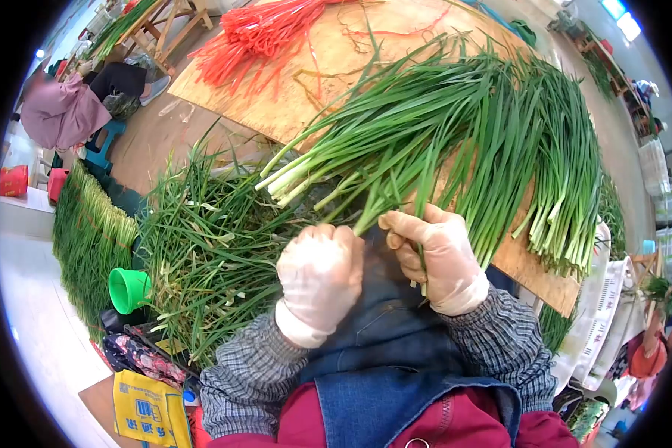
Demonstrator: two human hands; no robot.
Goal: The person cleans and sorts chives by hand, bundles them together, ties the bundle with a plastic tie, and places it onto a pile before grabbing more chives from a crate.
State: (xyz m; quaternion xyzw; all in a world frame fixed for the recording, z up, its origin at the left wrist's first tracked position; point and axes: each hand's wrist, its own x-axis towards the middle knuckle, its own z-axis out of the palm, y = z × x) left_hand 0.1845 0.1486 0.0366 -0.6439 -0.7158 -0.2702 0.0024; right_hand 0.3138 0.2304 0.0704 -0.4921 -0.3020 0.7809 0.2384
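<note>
My left hand, in a pale thin glove, is closed in a fist around the lower ends of a few green stalks. Close beside it on the right, my right hand, gloved too, pinches a green leafy stalk between thumb and fingers, its end hanging below the palm. Just beyond both hands a big pile of long green leafy stalks lies on the wooden board, pale ends toward the left and the lower right. Red plastic strips lie at the board's far edge.
A heap of loose green leaves lies left of my hands. Beside it stand a green cup, bundled stalks and a yellow bag. Another person sits at the upper left by a blue stool.
</note>
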